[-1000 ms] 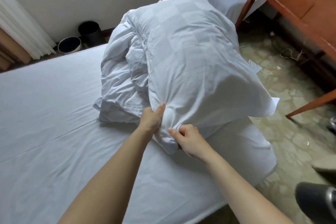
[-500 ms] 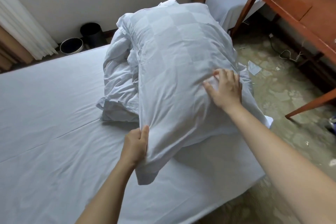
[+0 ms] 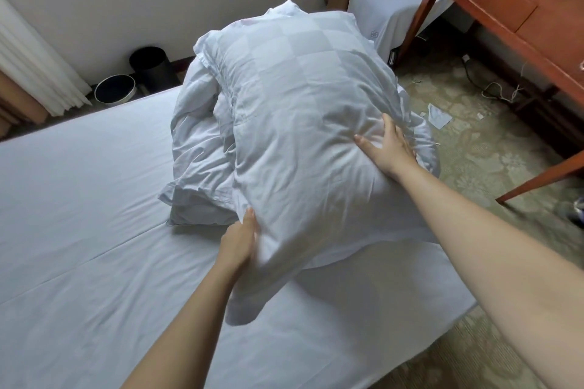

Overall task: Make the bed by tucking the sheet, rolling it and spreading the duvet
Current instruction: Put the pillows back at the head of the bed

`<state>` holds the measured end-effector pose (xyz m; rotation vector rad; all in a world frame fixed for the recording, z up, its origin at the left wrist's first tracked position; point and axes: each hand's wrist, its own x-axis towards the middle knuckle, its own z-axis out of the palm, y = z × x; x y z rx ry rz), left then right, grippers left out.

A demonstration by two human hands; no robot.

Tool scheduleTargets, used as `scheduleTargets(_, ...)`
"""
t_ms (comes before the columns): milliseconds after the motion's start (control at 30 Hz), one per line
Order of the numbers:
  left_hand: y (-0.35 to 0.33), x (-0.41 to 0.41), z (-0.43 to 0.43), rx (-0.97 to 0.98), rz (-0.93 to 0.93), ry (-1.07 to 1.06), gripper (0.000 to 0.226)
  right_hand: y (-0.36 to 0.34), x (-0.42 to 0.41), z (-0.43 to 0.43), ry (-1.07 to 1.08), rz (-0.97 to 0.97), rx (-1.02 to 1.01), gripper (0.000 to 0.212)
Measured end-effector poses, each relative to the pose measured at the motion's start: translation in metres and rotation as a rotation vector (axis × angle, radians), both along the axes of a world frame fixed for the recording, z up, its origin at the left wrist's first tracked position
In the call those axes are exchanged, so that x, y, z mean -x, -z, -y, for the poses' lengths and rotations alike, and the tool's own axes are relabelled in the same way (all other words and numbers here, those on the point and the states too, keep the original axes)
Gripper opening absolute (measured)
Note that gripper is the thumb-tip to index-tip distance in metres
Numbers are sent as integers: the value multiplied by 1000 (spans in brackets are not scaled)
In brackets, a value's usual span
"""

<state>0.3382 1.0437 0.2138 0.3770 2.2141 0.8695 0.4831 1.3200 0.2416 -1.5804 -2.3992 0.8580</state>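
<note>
Duvet [image 3: 300, 123] lies heaped on the far right part of the bed [image 3: 436, 341], its long axis running from its near corner up toward the far wall. Left grip [image 3: 240, 240] holds that near corner, thumb on top, fingers seemingly tucked under the cloth. Right grip [image 3: 390, 148] presses flat and spread on the right flank. Bare sheet [image 3: 94, 230] stretches away to the left, so spreading probably means pulling leftward, left grip leading.

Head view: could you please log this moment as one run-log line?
left hand: grips near edge of bedding bundle | right hand: presses its right side | sheet: flat
</note>
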Motion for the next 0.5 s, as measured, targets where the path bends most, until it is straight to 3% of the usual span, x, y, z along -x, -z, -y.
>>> scheduleTargets(133, 6, 16, -27, -130, 152, -182, 94, 5, 5, -11, 35, -18, 44, 100)
scheduleTargets(267, 1, 41, -63, -193, 129, -240, 81, 10, 10, -29, 90, -80, 123, 110)
scheduleTargets(367, -5, 60, -91, -268, 124, -216, 85, 14, 14, -41, 100, -29, 167, 119)
scheduleTargets(500, -7, 85, -117, -286, 76, -176, 125, 13, 18, -56, 114, 103, 156, 122)
